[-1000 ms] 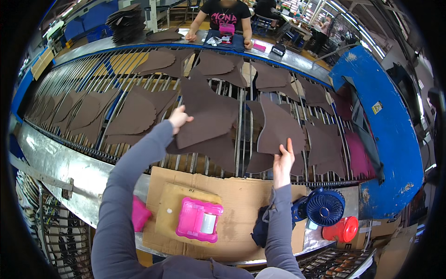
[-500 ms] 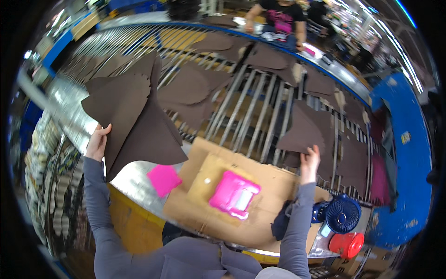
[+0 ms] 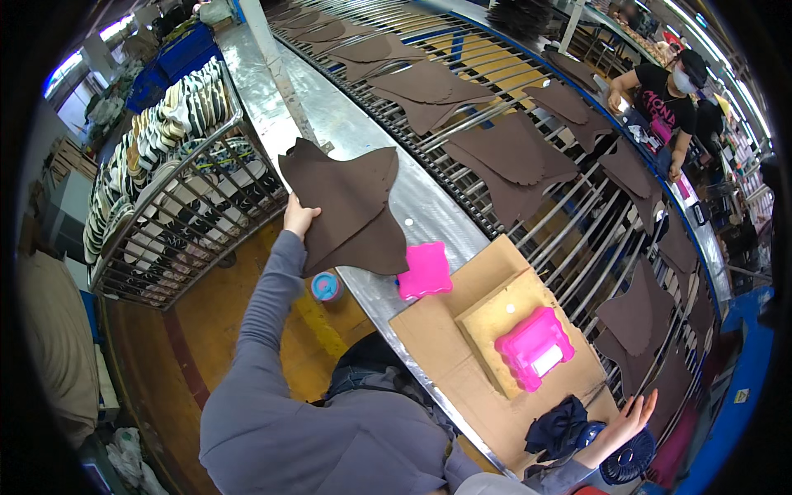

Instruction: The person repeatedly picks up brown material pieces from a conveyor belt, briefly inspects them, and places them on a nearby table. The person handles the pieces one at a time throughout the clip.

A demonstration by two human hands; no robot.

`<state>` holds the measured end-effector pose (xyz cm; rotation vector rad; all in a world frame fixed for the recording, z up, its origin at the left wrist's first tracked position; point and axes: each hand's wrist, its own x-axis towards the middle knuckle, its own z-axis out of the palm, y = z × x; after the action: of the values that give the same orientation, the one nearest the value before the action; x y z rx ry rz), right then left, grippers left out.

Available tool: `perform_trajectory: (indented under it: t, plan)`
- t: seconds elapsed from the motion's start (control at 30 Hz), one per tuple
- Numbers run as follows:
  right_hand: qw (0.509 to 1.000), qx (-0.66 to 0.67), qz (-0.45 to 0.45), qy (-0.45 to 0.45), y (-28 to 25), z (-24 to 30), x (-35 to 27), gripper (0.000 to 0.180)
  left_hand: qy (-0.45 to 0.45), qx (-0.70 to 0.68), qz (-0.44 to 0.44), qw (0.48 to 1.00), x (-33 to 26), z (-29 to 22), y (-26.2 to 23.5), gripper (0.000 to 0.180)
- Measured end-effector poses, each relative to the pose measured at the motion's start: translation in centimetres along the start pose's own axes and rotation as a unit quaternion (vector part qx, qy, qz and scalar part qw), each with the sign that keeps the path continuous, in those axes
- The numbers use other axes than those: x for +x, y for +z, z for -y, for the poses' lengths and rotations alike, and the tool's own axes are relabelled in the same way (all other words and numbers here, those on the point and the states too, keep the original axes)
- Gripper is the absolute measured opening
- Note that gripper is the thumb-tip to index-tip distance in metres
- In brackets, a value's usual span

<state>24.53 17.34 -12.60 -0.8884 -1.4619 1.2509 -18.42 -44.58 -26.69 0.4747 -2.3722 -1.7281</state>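
My left hand (image 3: 298,219) grips a stack of dark brown leather-like cut pieces (image 3: 351,206) by the lower left edge and holds it in the air, over the steel rim of the conveyor and beside a wire rack. My right hand (image 3: 627,419) is at the lower right, fingers spread and holding nothing, near a dark cloth (image 3: 561,431) and a blue fan (image 3: 629,462). More brown cut pieces (image 3: 511,153) lie spread on the roller conveyor (image 3: 577,214).
A wire rack (image 3: 177,181) full of shoe soles stands at the left. A cardboard sheet (image 3: 462,330) carries a pink tray (image 3: 535,346); another pink tray (image 3: 424,271) lies on the steel rim. A small blue-lidded cup (image 3: 327,287) stands on the floor. A person in black (image 3: 660,91) works across the conveyor.
My left hand has lifted the brown pieces off the conveyor and swung them left toward the wire rack. My right hand has come off the conveyor and dropped to the lower right.
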Motion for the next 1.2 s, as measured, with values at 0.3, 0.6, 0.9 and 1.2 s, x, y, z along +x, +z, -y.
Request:
perform_trajectory:
  t: [0.3,0.6,0.9,1.2]
  plan:
    - [0.994,-0.074,0.042,-0.063,3.9,6.5,-6.8,0.039,0.169,-0.125,-0.048,0.976,-2.6,-6.0,2.6,0.028]
    - [0.846,-0.1,0.458,-0.253,19.1,12.1,-13.9,0.048,0.087,-0.574,0.125,0.804,-19.2,-23.8,11.0,0.022]
    - [0.884,-0.172,0.345,-0.262,14.3,11.1,-10.0,0.034,0.015,-0.539,0.372,0.755,-20.2,-22.2,14.2,0.024]
    - [0.828,-0.202,0.392,-0.345,14.0,10.3,-9.7,0.035,0.355,-0.116,0.411,0.832,-14.2,-23.3,11.3,0.026]
